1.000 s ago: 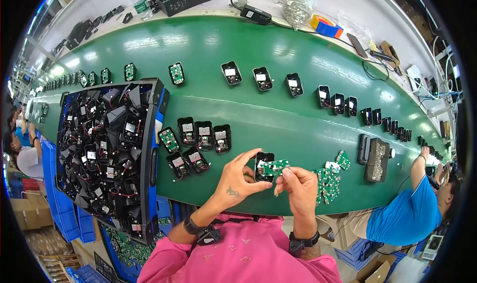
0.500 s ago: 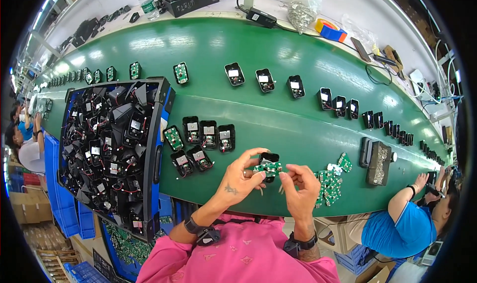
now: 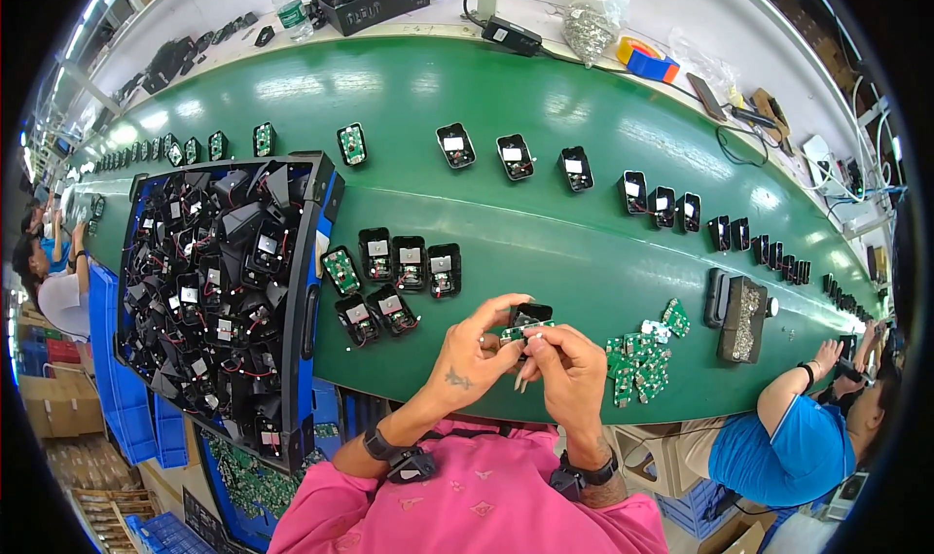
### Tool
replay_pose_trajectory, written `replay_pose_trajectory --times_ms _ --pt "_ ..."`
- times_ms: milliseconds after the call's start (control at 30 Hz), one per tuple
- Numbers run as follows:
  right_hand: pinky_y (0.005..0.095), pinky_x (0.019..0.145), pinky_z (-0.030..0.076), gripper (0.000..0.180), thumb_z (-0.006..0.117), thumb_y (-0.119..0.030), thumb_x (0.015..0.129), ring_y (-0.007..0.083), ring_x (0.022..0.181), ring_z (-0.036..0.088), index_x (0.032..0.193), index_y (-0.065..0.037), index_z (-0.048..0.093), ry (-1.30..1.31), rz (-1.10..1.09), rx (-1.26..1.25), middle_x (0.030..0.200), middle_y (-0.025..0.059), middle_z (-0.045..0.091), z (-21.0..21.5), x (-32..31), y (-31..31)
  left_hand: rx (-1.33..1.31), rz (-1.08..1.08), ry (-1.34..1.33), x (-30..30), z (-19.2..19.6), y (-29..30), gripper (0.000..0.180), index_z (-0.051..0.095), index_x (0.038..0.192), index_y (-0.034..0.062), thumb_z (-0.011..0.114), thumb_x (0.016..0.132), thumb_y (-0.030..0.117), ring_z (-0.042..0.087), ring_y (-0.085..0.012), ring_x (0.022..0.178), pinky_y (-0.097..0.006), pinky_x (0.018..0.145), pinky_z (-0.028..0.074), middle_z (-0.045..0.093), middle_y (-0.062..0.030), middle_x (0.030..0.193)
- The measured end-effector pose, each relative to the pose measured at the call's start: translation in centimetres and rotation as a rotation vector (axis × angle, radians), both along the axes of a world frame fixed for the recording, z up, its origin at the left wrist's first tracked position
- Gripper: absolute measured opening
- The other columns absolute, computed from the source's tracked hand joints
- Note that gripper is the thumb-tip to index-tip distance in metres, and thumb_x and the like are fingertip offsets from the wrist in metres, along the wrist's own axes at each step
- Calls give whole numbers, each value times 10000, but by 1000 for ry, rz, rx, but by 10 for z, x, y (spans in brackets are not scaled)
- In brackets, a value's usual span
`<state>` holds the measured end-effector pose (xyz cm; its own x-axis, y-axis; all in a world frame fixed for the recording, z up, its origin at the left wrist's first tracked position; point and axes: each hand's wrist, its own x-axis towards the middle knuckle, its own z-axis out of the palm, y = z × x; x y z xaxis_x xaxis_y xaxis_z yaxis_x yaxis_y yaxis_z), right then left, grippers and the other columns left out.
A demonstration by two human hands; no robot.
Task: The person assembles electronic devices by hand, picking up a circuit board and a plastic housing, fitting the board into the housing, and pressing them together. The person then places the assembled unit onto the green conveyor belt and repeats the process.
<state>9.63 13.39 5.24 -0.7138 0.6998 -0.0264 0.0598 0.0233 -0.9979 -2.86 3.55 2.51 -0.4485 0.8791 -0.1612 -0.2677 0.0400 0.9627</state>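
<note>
In front of my chest, my left hand [image 3: 471, 359] grips a small black plastic housing [image 3: 529, 313], with its thumb along the near side. A green circuit board [image 3: 513, 334] lies at the housing's open face, tilted and partly covered by fingers. Closed in a pinch, my right hand [image 3: 572, 371] meets the board's right end; its fingertips hide what exactly they press on. Just right of that hand is a pile of green circuit boards [image 3: 639, 367]. Several black housings with silvery blocks and red wires [image 3: 410, 262] stand to the left of my hands.
A large blue-rimmed crate [image 3: 309, 311] full of wired black housings stands at left. Housings [image 3: 516, 157] line the far strip of the green bench [image 3: 467, 223]. A box of small metal parts [image 3: 743, 321] sits at right, near a co-worker in blue [image 3: 783, 447].
My right hand has moved left, closing on the board's right end. The board now shows less of its face. Housings on the far strip have shifted slightly left.
</note>
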Motion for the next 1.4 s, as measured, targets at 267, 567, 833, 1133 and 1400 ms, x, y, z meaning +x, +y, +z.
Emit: replay_pose_trajectory --times_ms 267,567,833,1133,1400 --pt "285 508 465 58 594 -2 947 172 588 621 915 24 634 -64 -4 492 798 103 619 21 1 2 30 115 212 1 29 -3 537 516 1373 42 630 861 -71 687 -140 879 -253 700 595 637 -130 1166" --pt "436 595 481 47 643 -36 888 357 709 613 904 -10 607 -269 316 670 777 144 582 49 4 23 40 121 437 -4 52 -6 538 598 1326 89 641 815 -74 688 -161 767 -279 633 586 658 -145 1176" --pt "419 619 469 91 662 -70 862 361 695 615 860 18 639 -278 359 601 758 163 618 51 4 29 89 108 722 -3 49 -6 569 634 1299 108 668 766 -90 709 -196 784 -278 636 593 665 -164 1153" --pt "428 618 480 89 643 -50 841 374 679 626 832 37 655 -306 399 558 748 184 634 45 4 32 44 37 975 -1 43 -6 600 605 1329 213 678 771 4 668 -289 669 -376 615 579 653 -140 1145" --pt "471 667 496 55 621 -31 849 417 752 625 842 24 627 -359 226 598 804 207 638 23 -5 18 15 160 821 2 23 1 550 625 1292 134 692 764 -5 677 -261 663 -351 604 562 676 -155 1112"
